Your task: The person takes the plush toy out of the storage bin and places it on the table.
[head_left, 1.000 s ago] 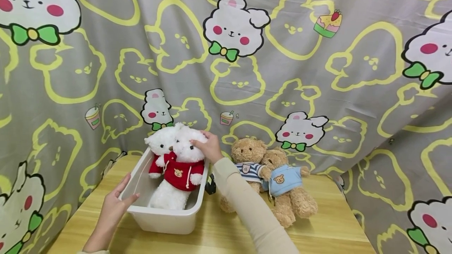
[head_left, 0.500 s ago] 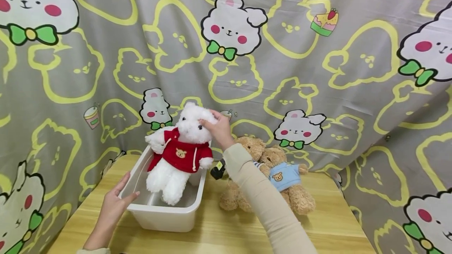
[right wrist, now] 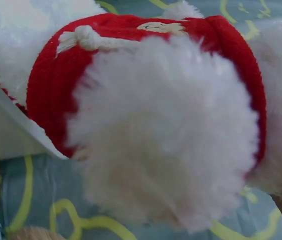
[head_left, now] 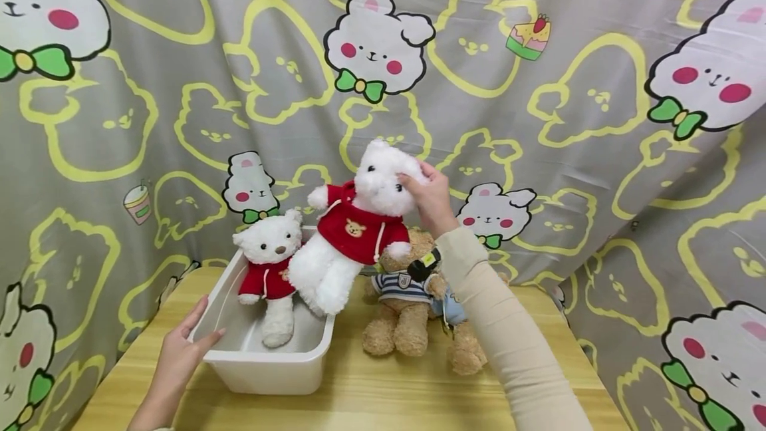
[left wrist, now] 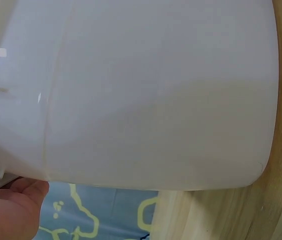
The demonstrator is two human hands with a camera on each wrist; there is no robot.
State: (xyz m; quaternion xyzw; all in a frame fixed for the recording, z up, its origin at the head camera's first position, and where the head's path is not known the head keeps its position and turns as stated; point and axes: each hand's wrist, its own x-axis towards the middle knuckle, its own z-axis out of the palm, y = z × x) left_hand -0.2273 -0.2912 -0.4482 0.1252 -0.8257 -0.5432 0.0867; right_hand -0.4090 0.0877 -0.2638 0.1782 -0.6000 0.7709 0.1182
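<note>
My right hand (head_left: 429, 195) grips the head of a white teddy bear (head_left: 362, 225) in a red hoodie. The bear hangs tilted above the right rim of the white plastic bin (head_left: 269, 368), its legs toward the bin. In the right wrist view its fluffy paw (right wrist: 166, 135) covers much of the red hoodie (right wrist: 51, 100). A second white teddy bear (head_left: 272, 265) in red leans inside the bin at its far end. My left hand (head_left: 179, 351) holds the bin's left rim, thumb over the edge. The left wrist view shows the bin's outer wall (left wrist: 156, 100) and part of that hand.
Right of the bin, a brown teddy bear (head_left: 395, 324) in a striped top sits on the wooden table (head_left: 359, 398). Another brown bear (head_left: 467, 351) in blue is partly hidden behind my right sleeve (head_left: 514, 338). A patterned grey curtain (head_left: 479, 105) hangs around the table.
The right hand has lifted the white teddy bear up out of the bin and moved it rightward. The second white bear is now uncovered. My left hand stays on the rim.
</note>
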